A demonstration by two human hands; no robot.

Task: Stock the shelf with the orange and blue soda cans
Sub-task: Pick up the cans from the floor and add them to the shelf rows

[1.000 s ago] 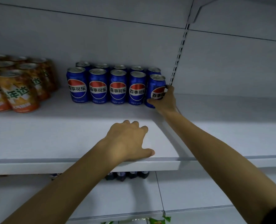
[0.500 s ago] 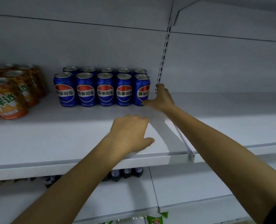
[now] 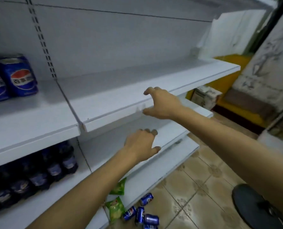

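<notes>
Shelf: a white metal shelf (image 3: pixel 114 113) runs from the left edge towards the upper right of the frame, with a slotted upright (image 3: pixel 43 45) on the back panel at upper left.
Blue cans on shelf: two blue soda cans (image 3: pixel 20 76) stand upright and touching at the far left, on the upper board.
Blue cans on floor: several more blue cans (image 3: pixel 142 212) lie on their sides at bottom centre, just beside green snack packets (image 3: pixel 116 210).
Lower board: dark bottles (image 3: pixel 38 172) stand in rows at lower left.
Room: beige tiled floor (image 3: pixel 203 187) at lower right, a black round object (image 3: pixel 253 207) on it, and a cardboard box (image 3: pixel 205 96) at the right.
Right hand: the right hand (image 3: pixel 164 103) hangs at the front edge of the upper board, fingers curved and apart from the thumb, gripping nothing.
Left hand: the left hand (image 3: pixel 142 146) is lower, in front of the board beneath, fingers loosely bent, thumb spread, holding nothing.
</notes>
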